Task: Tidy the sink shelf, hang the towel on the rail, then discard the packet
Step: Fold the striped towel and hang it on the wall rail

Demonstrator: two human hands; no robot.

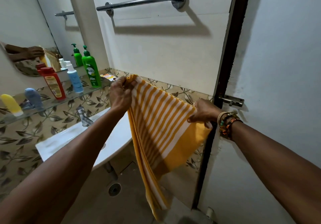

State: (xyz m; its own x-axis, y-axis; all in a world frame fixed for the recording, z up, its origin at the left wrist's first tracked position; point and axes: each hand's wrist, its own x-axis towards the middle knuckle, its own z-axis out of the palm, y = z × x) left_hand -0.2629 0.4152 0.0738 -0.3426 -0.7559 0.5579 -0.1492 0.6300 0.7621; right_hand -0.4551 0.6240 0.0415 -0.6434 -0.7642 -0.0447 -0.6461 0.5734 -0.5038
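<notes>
White tiled wall point(165, 49) ahead, pale door point(286, 49) at right with dark frame edge between. Both arms stretched forward and slightly up, forearms bare. Folded towel point(165, 123), yellow with white stripes, stretched in the air between both hands, top edge sloping down to the right, rest hanging in front of the sink's right end toward the floor. Well below rail point(139, 2), not touching it. Left hand point(119, 95) raised higher, back toward camera, fingers curled and pinching the towel's upper left corner. Right hand point(204, 112) lower, near the door frame, thumb and fingers clamped on the right corner; beaded bracelets point(227, 123) on that wrist. White sink point(69, 136) lower left, under the left forearm, tap point(83, 116) at its back. Mirror point(43, 23) upper left, hands and towel reflected. Chrome rail high on wall, bare. Glass shelf point(52, 102) under mirror, left of left hand: green pump bottle point(91, 69), blue spray bottle point(73, 79), red bottle point(53, 82), blue-grey tube point(33, 98), yellow tube point(11, 104), all upright in a row. Orange-white packet point(108, 76) flat at the shelf's right end, just behind the left hand, partly hidden by it. Bolt point(231, 100) on door. Floor drain point(114, 189) below sink.
</notes>
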